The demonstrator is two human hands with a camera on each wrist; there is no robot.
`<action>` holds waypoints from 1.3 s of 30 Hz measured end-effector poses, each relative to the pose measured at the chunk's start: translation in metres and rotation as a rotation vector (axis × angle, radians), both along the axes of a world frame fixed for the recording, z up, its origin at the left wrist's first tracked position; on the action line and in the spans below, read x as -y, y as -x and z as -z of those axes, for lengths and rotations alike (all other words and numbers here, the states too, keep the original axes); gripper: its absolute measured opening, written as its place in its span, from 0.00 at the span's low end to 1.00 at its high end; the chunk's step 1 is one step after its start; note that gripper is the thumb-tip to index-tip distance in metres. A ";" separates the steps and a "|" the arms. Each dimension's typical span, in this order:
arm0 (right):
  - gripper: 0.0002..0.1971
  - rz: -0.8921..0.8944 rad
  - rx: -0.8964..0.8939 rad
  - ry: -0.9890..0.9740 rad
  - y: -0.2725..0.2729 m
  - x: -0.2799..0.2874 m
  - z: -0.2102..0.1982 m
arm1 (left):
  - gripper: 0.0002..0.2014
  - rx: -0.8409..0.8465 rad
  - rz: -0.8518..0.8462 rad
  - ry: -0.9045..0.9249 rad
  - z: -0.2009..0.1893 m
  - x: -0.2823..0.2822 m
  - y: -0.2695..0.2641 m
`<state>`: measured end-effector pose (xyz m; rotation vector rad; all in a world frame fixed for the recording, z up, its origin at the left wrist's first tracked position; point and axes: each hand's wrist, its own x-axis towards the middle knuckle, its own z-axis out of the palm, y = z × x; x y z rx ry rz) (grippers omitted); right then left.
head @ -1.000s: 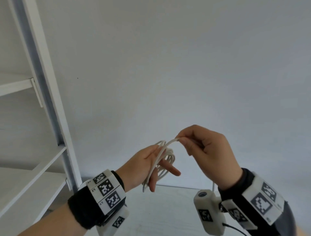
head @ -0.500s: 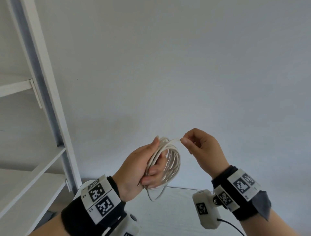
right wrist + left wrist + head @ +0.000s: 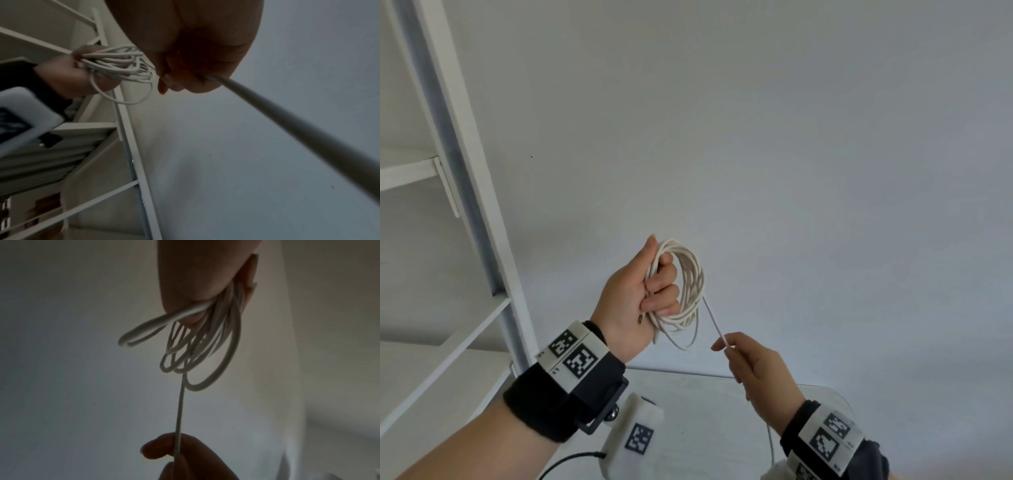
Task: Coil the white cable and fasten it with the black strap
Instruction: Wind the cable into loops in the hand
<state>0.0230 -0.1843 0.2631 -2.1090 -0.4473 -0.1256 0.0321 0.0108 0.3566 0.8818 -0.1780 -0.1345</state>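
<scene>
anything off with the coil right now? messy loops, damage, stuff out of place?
Loops are uneven: in the left wrist view one loop splays sideways from the white cable bundle gripped by the left hand. Right hand pinches the free run, stretched straight to the coil. No damage visible. The black strap is in none of the views.

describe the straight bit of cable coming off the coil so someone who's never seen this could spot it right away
Start at the white shelf frame on the left, then look right to the left hand gripping the looped white cable. From the bundle's lower right, one strand runs down to the right hand, which pinches it. It is the only taut, straight stretch; all the rest curves in loops.
</scene>
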 end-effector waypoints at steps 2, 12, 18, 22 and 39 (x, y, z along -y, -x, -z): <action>0.13 -0.031 0.033 0.096 0.007 -0.003 0.001 | 0.18 -0.009 -0.062 -0.028 0.002 0.000 -0.005; 0.26 -0.121 -0.021 0.494 0.040 -0.016 -0.004 | 0.18 0.004 -0.271 -0.221 0.009 -0.004 -0.019; 0.19 -0.176 0.084 0.604 0.049 -0.021 -0.027 | 0.18 0.070 -0.307 -0.438 0.016 0.003 -0.018; 0.17 -0.229 0.157 0.635 0.053 -0.030 -0.045 | 0.21 0.151 -0.300 -0.611 0.019 0.011 -0.012; 0.10 -0.250 0.411 0.454 0.030 -0.023 -0.104 | 0.22 0.227 0.033 -0.756 0.029 0.019 0.019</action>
